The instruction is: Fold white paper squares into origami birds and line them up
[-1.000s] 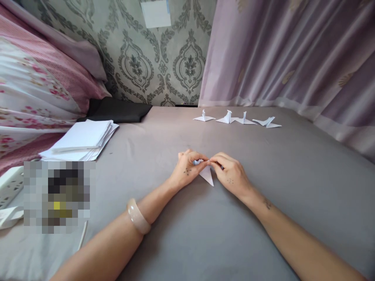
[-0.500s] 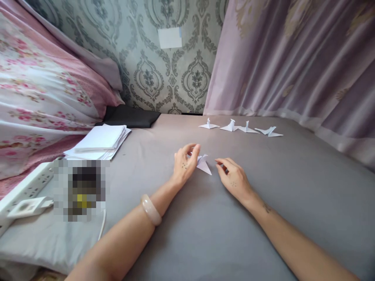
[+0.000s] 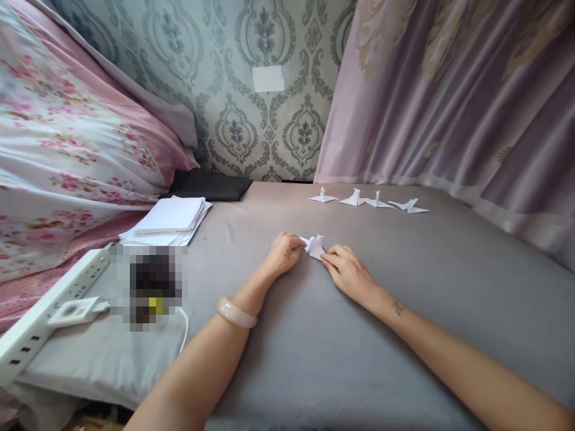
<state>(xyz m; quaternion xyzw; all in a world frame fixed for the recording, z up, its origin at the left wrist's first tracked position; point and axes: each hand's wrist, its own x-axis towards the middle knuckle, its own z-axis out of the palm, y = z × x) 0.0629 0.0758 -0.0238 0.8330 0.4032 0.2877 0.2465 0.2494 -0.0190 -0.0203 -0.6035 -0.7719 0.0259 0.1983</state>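
A white folded paper crane (image 3: 315, 246) is between my two hands, low over the grey cloth surface (image 3: 287, 335). My left hand (image 3: 284, 252), with a pale bangle (image 3: 237, 313) on its wrist, pinches the crane's left wing. The fingertips of my right hand (image 3: 348, 270) are closed on its right wing. Both wings spread out sideways from the body. My fingers cover the wing tips.
Several finished paper cranes (image 3: 322, 196) stand in a row at the back right. A stack of white paper (image 3: 168, 216) lies at the left, near a black flat item (image 3: 211, 185). A white power strip (image 3: 58, 311) with a plugged-in charger (image 3: 76, 312) runs along the left edge.
My right hand has moved left and taken hold of the crane's right wing. My left fingers have closed on the left wing. The view has shifted slightly.
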